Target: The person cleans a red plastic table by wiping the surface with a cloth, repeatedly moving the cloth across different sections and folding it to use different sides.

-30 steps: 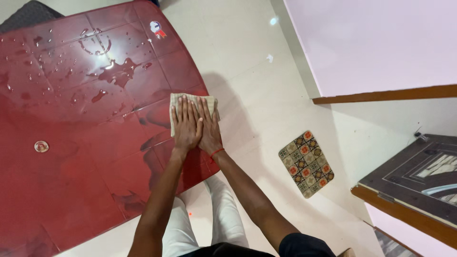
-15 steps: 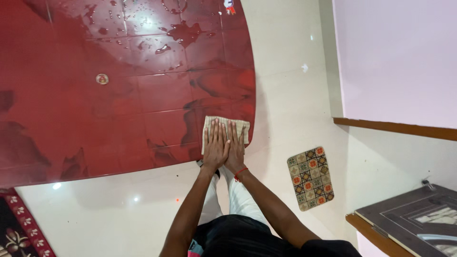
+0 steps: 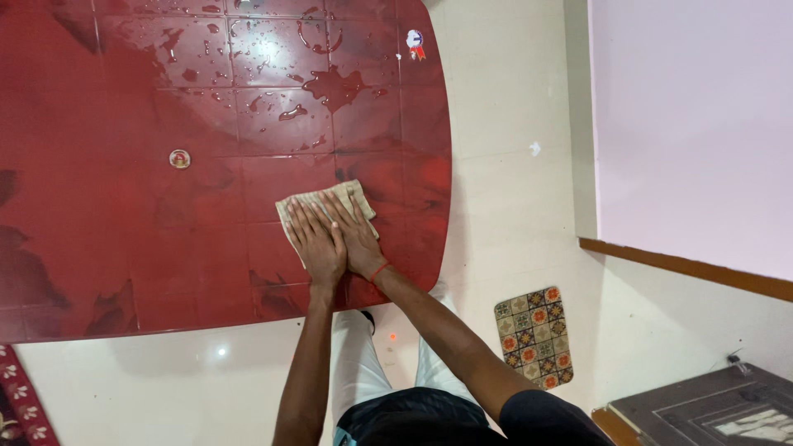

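Both hands lie flat, side by side, on a folded beige cloth [image 3: 326, 208] that rests on a glossy red table [image 3: 124, 248], near the table's right edge and toward the side closest to the person. The left hand [image 3: 312, 239] presses palm-down with its fingers stretched out and released, grasping nothing; it covers the cloth's lower left part. The right hand [image 3: 357, 235] lies just beside it, touching it along the thumb side, fingers likewise spread flat on the cloth rather than clenched, with a thin red thread around the wrist. Only the cloth's far edge and corners show past the fingertips. Farther up the tabletop, well apart from the hands, a spill of water [image 3: 334, 85] and scattered drops sit on the surface. A small round cap [image 3: 179, 158] marks the table's middle. On the pale floor to the right lies a small patterned mat [image 3: 534, 337], near the person's white-trousered legs.
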